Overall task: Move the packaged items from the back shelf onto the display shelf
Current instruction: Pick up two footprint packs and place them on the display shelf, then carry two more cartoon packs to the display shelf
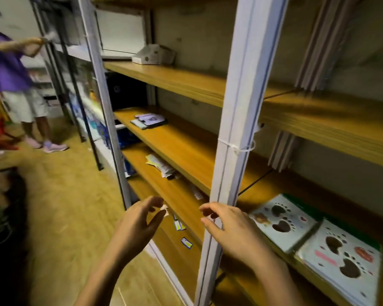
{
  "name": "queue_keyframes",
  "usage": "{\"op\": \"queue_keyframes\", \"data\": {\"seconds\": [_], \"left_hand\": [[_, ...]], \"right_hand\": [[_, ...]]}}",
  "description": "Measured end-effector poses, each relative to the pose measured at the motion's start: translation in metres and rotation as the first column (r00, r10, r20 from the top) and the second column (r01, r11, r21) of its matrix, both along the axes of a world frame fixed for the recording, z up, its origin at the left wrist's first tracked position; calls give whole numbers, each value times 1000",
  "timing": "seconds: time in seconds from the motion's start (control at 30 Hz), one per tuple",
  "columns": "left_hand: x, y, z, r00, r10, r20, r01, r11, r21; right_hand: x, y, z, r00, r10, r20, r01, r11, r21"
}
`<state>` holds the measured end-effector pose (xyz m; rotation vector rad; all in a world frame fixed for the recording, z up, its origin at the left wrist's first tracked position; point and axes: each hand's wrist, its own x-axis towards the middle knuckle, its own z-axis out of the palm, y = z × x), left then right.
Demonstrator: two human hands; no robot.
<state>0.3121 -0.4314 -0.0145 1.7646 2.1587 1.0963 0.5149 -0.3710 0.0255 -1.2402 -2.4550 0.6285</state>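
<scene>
Two flat white packages printed with dark paw shapes (282, 220) (343, 259) lie side by side on a wooden shelf board (186, 151) at the right. My right hand (234, 228) hovers just left of them, in front of a white upright post (234, 129), fingers spread and holding nothing. My left hand (139, 221) is raised further left, fingers curled apart, also holding nothing. More small packs (149, 120) and crumpled packets (161, 165) lie on shelves deeper in.
A white box (152, 54) sits on the upper shelf. Small labels (181, 230) are stuck along a lower shelf edge. A person in a purple shirt (7, 62) stands at the far left by a dark metal rack (75, 107). The floor is wooden.
</scene>
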Motion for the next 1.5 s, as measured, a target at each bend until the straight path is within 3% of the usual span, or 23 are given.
{"op": "queue_keyframes", "data": {"seconds": [0.23,0.57,1.0,1.27,1.5], "left_hand": [[-100,6,-3,999,42,-34,-43,999,-27],[-260,43,9,990,-4,-141,-6,998,-67],[-371,150,8,989,-87,-121,84,996,-26],[-430,266,6,983,-147,-107,140,988,-68],[-464,347,4,983,-150,-103,145,988,-56]], "right_hand": [[-97,31,1,996,57,65,-56,998,-25],[-243,76,-3,993,-110,53,113,992,-55],[-360,178,-8,974,-219,64,222,974,-46],[-431,300,-23,901,-433,28,434,894,-113],[-497,371,-28,783,-622,35,615,762,-203]]}}
